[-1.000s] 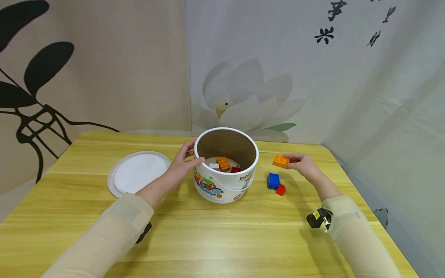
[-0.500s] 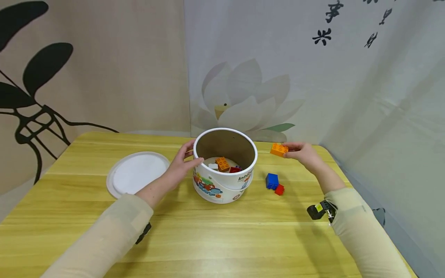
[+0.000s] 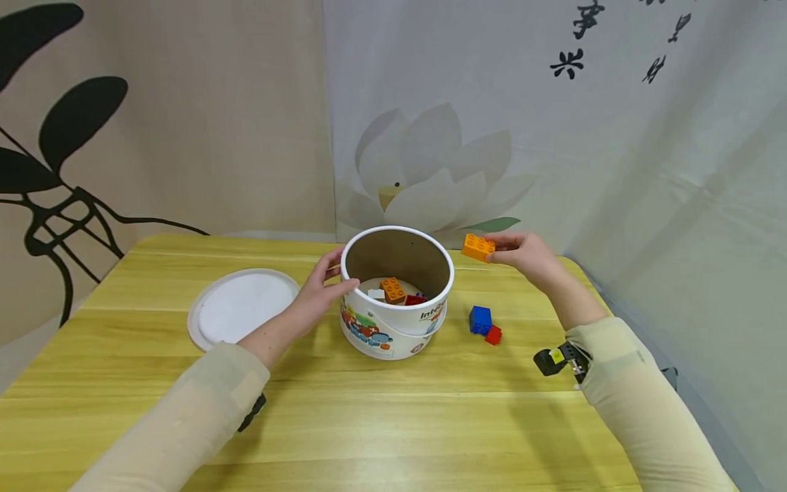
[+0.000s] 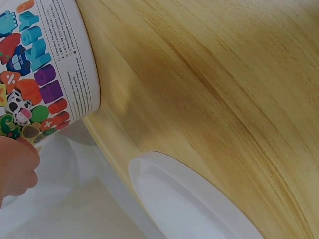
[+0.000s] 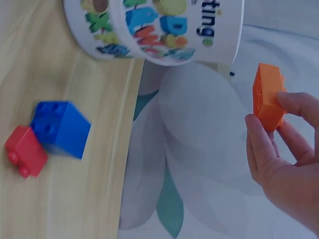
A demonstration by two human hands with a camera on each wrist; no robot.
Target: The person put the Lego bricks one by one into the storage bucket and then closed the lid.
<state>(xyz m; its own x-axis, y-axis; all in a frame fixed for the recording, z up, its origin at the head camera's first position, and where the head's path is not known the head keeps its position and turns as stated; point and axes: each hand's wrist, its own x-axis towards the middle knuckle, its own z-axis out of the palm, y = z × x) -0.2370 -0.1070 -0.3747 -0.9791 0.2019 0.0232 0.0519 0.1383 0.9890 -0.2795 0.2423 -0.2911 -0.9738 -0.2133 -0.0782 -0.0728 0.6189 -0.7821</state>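
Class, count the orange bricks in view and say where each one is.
2: one orange brick pinched in the right hand, a second orange brick inside the white bucket. More could be hidden behind its near wall.

The fingers (image 4: 19, 167) hold a round white bucket (image 4: 50, 69) with bright pictures. Near them, a round-edged white lid (image 4: 174, 194) lies on the brown wooden tabletop (image 4: 209, 94).

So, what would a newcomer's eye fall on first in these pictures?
Probably the white, brightly printed bucket on the table, held at its side by the left hand. Next, the orange brick, which the right hand pinches in the air to the bucket's right. The blue brick and smaller red brick, on the table right of the bucket, stand out too.
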